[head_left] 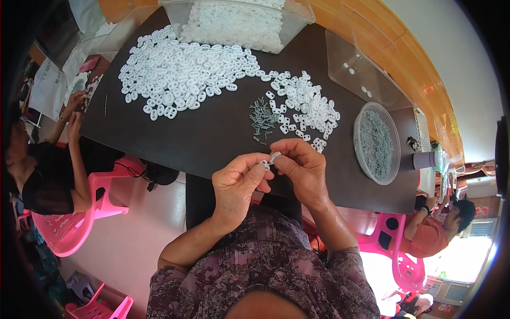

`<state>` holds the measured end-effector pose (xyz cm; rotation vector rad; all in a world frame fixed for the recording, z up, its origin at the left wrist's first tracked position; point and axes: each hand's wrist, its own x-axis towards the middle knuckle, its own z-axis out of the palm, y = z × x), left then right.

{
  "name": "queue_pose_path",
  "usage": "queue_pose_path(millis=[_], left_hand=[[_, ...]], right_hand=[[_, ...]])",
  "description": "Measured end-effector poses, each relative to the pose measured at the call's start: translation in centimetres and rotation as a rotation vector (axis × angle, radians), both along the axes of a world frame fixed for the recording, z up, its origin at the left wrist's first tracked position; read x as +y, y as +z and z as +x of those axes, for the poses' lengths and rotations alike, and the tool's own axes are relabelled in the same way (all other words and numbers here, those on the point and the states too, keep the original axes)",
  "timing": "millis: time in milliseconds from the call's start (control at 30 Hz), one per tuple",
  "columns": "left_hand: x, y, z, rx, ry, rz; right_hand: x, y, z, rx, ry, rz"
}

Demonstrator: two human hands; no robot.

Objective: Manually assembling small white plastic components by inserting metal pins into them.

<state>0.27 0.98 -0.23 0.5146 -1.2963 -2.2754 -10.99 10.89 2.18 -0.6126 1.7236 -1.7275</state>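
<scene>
Above the near edge of the dark table, my two hands meet fingertip to fingertip. My left hand (234, 183) pinches a small white plastic piece with holes (265, 165). Between the thumb and fingers of my right hand (302, 169) is a small white oval piece (274, 157), held tilted against or very close to the other one. Fingers partly cover both. Just beyond my hands lie a small heap of grey screws (262, 116) and a pile of white plastic pieces (305, 101). Farther left spreads a larger pile of white two-hole oval pieces (180, 69).
A round clear tub of grey screws (357, 151) stands at the table's right. At the back is a clear bin of white pieces (297, 29), with a clear lid-like tray (340, 72) beside it. A grey cup (424, 160) sits far right. Seated people flank me on pink chairs (79, 228).
</scene>
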Motion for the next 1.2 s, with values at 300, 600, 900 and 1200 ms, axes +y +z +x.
queue_pose_path(millis=[300, 600, 900, 1200], left_hand=[[0.00, -0.10, 0.24, 0.042, 0.025, -0.019], [0.13, -0.45, 0.39, -0.053, 0.094, -0.088], [0.29, -0.55, 0.31, -0.120, 0.116, -0.159], [0.23, -0.42, 0.31, -0.136, 0.116, -0.199]], right_hand=[[0.17, -0.25, 0.15, -0.034, 0.009, -0.035], [-0.06, 0.11, 0.00, 0.051, -0.011, -0.033], [-0.11, -0.20, -0.11, 0.323, 0.045, -0.001], [-0.35, -0.05, 0.19, 0.511, 0.025, 0.079]])
